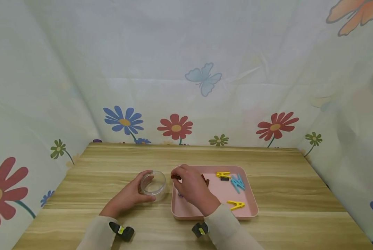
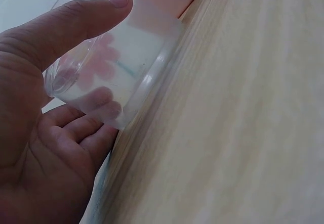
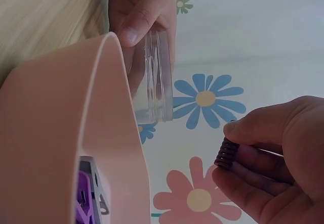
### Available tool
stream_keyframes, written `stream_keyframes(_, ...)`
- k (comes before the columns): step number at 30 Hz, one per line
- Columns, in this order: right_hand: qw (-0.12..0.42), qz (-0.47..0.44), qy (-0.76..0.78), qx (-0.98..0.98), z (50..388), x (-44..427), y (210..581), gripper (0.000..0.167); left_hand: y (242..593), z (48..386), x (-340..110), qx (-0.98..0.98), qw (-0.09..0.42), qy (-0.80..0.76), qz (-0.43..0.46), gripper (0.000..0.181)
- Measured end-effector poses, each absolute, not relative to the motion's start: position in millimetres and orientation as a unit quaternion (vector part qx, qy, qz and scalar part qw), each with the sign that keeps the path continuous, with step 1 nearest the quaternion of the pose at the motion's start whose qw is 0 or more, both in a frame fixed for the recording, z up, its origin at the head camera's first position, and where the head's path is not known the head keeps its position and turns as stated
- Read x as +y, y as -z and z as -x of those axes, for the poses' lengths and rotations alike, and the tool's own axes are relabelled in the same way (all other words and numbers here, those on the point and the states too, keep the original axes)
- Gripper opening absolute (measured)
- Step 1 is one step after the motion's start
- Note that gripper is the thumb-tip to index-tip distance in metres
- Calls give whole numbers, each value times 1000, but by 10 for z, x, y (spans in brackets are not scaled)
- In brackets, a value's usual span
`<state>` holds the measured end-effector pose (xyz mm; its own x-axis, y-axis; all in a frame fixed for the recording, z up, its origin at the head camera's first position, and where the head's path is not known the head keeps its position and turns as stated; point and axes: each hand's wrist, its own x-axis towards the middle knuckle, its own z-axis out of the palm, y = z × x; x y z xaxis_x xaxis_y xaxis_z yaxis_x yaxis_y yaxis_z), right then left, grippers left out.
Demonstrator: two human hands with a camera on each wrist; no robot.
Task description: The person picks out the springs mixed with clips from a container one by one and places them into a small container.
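Flowered cloth (image 1: 161, 45) backs the wood-grained table (image 1: 286, 180) bearing a pink tray (image 1: 220, 192)

A wood-grain worktop (image 1: 283, 194), its pale yellow-brown streaks running mostly from side to side, is enclosed by a creased white backdrop (image 1: 142, 45) beyond its far edge and along both sides. Past the far edge, a printed blue daisy (image 1: 124, 121) stands toward the far left corner, a red daisy (image 1: 175, 127) nearer the middle, and a small green flower (image 1: 219, 140) farther right. A pale blue butterfly (image 1: 204, 78) is printed above them; an orange butterfly (image 1: 358, 14) sits high beyond the far right corner. The light is soft and muted, with faint shading in the folds.
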<state>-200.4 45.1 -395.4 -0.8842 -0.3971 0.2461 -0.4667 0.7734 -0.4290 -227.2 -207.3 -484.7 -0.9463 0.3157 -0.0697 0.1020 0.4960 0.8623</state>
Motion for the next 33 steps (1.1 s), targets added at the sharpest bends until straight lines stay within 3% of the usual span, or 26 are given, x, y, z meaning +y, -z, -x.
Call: stream_keyframes(33,114,-290,-261,-914,2020,277,3982,13,4882,2287,-2103,857,115,-486,-128,92)
